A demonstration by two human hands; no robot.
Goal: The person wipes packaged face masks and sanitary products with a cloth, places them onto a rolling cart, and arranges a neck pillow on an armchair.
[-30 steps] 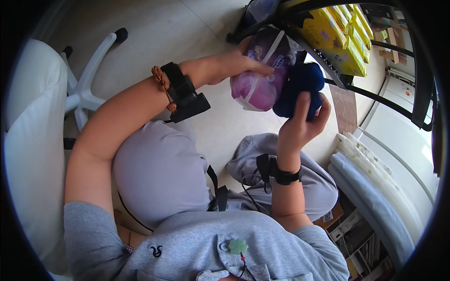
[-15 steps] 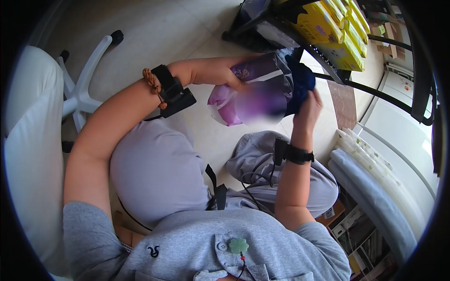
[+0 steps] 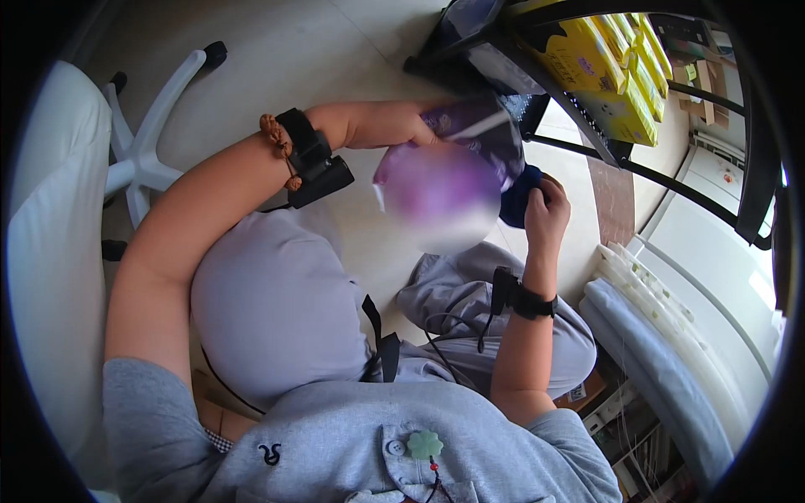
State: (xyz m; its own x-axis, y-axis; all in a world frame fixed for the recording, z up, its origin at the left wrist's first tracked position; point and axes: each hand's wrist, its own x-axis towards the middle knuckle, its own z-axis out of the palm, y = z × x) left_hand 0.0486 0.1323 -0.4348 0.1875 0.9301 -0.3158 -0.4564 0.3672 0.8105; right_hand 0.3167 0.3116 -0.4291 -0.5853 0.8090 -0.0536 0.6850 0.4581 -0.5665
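Observation:
My left hand (image 3: 407, 126) reaches out at the top centre, closed on the near side of a purple plastic package (image 3: 459, 117) with a dark, shiny upper part and a pale stripe. The lower middle of the package is blurred, so its print cannot be read. On its right, my right hand (image 3: 549, 211) pinches a bunched dark blue cloth (image 3: 515, 205) between thumb and fingers. The cloth sits right against the package's right edge; whether they touch is unclear. Both hands are above the floor, beyond my knees.
A black rack (image 3: 579, 113) at the upper right holds several yellow packs (image 3: 620, 105). At the left are a white chair base (image 3: 144, 151) and a white padded seat (image 3: 59, 251). Rolled fabric (image 3: 671, 360) lies along the right beside a white cabinet (image 3: 713, 235).
My right hand has come down toward me with the blue cloth, and less of the cloth shows. The package has shifted slightly left in my left hand's grip.

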